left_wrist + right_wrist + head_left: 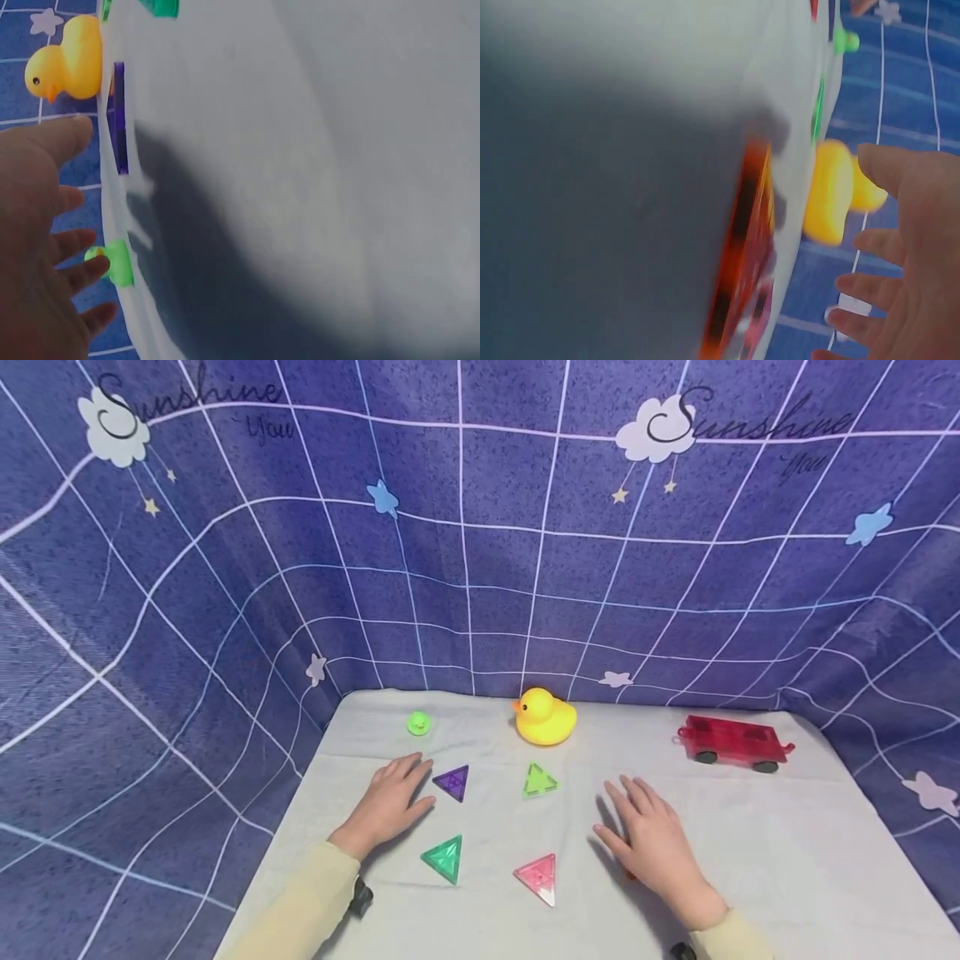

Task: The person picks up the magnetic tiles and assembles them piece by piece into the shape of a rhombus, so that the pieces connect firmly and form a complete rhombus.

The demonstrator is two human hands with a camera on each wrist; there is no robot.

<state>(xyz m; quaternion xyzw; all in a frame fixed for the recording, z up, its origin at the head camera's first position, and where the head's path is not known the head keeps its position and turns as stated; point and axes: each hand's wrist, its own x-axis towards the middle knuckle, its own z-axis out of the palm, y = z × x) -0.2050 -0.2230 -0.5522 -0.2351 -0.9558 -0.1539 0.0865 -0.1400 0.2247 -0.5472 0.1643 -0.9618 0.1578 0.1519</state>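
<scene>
While hands [388,800] [654,842] hover, five tiles [453,783] [538,782] [445,860] [540,877] [632,876], one wagon [733,740]

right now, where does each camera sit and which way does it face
Head: on the head, facing forward and down at the white tabletop; left hand, right hand and sleeves show.
Left wrist: on that wrist, facing toward the purple triangle; left hand at left edge.
Right wrist: on that wrist, facing toward an orange piece; right hand at right edge.
Both wrist views share the yellow duck.

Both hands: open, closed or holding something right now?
Left hand: open, holding nothing, near the purple triangular tile.
Right hand: open, holding nothing, above an orange piece.
</scene>
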